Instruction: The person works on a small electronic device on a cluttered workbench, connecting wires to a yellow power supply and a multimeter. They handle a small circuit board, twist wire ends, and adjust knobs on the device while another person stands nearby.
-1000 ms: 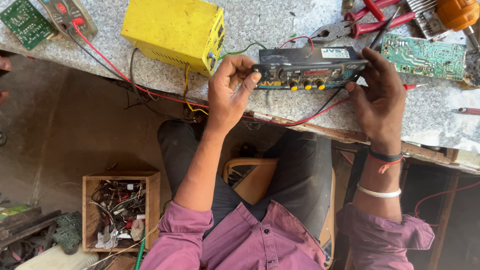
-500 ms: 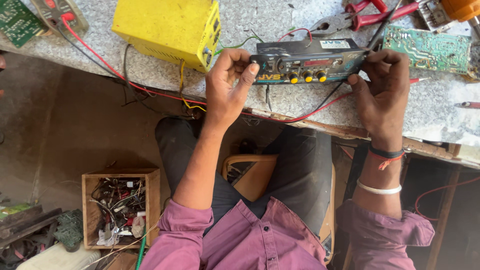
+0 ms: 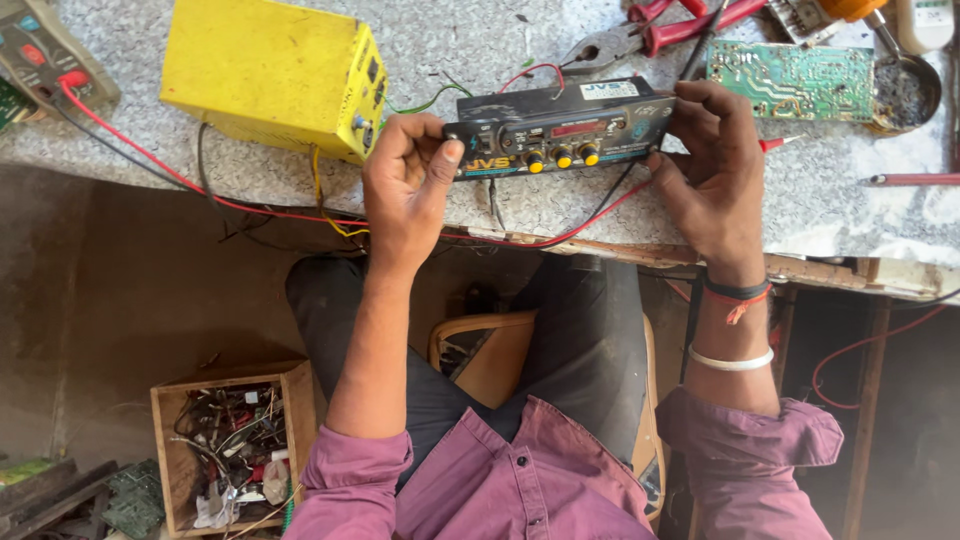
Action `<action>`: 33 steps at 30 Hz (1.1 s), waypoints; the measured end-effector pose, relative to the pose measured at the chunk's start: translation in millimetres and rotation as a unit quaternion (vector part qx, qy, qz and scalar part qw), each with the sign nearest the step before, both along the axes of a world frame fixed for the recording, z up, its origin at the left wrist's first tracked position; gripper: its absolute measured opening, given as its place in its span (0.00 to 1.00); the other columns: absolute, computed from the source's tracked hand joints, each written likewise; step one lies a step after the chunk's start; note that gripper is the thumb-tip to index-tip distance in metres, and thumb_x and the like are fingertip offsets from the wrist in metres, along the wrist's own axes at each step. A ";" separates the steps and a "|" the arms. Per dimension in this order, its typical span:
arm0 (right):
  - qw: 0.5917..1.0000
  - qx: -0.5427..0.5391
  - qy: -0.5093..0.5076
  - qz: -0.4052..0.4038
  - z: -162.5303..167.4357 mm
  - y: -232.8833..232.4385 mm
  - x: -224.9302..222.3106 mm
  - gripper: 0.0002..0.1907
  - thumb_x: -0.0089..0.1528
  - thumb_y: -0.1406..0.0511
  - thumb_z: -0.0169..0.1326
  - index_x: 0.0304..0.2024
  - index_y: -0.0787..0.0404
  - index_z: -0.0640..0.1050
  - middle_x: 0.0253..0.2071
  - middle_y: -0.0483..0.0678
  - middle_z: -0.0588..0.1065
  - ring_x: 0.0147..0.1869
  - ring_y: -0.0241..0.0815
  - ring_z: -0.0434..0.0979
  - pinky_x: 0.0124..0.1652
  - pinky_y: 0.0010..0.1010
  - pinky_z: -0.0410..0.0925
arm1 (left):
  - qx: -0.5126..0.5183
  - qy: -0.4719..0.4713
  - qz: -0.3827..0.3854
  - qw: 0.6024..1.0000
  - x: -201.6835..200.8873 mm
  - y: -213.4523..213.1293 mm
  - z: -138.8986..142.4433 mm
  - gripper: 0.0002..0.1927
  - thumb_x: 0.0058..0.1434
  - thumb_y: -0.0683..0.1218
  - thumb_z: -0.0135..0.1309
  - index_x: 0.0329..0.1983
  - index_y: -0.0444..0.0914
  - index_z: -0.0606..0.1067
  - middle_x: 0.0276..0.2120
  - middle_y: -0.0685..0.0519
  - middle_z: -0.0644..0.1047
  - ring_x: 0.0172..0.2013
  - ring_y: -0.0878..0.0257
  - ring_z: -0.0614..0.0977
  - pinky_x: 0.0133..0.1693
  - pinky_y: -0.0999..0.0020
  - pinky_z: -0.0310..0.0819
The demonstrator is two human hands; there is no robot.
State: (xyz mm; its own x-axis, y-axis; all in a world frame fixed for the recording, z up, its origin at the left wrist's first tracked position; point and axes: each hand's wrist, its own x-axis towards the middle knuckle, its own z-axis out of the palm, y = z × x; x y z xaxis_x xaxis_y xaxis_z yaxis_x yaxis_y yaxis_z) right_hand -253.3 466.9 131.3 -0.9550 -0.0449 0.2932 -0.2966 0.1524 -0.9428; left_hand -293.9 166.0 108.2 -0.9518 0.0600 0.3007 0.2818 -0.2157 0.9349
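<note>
Holding a long black audio panel (image 3: 560, 135) by its two ends, both hands grip it just above the speckled grey worktop (image 3: 480, 45) at the upper middle of the frame. The left hand (image 3: 405, 190) is closed on the panel's left end, thumb pressed on the front face, and the right hand (image 3: 710, 170) is closed round the right end, fingers curled over the top edge. The panel's face is turned towards the camera: a narrow dark strip with three small yellow knobs (image 3: 562, 158) in a row near the middle, a small reddish display window above them, yellow lettering at the lower left and a pale rectangular label on its top side. Red and black wires (image 3: 560, 230) trail from beneath it along the worktop's front edge. In the upper left stands a yellow metal box (image 3: 265, 75) with dark markings on its side, and left of that a grey meter (image 3: 40, 50) with a red lead plugged in. In the upper right lies a green circuit board (image 3: 795, 80), with red-handled pliers (image 3: 650, 30) just left of it. At the lower left of the frame, on the floor, sits a wooden box of scrap wires (image 3: 230, 450).
</note>
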 end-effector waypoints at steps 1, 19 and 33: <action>1.000 0.001 0.000 0.003 0.1 0.5 0.2 0.28 0.70 0.82 0.52 0.68 0.66 0.60 0.65 0.56 0.70 0.71 0.44 0.73 0.62 0.30 0.74 | -0.002 0.000 0.001 1.000 0.5 0.1 -0.3 0.09 0.73 0.41 0.58 0.50 0.33 0.71 0.40 0.58 0.74 0.41 0.73 0.74 0.47 0.77 0.71; 1.000 -0.003 0.004 0.008 -0.9 7.8 1.9 0.27 0.71 0.80 0.54 0.69 0.66 0.61 0.66 0.56 0.70 0.72 0.45 0.73 0.62 0.31 0.73 | -0.003 -0.001 0.002 1.000 1.0 4.3 -2.1 0.09 0.74 0.42 0.58 0.50 0.33 0.71 0.42 0.58 0.74 0.42 0.74 0.74 0.48 0.77 0.71; 1.000 -0.015 -0.003 0.004 1.0 10.0 3.0 0.29 0.70 0.80 0.55 0.71 0.66 0.61 0.65 0.56 0.71 0.71 0.45 0.73 0.62 0.31 0.73 | -0.004 0.000 -0.006 1.000 2.3 7.6 1.9 0.09 0.75 0.41 0.56 0.53 0.33 0.72 0.42 0.58 0.75 0.43 0.73 0.75 0.49 0.77 0.72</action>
State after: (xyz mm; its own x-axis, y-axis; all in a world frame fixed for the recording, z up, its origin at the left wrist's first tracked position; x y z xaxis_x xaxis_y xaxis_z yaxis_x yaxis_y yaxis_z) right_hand -250.4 476.9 132.2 -0.9564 -0.0439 0.2888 -0.2921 0.1217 -0.9486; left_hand -291.6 173.6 110.1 -0.9513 0.0736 0.2995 0.2787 -0.2112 0.9369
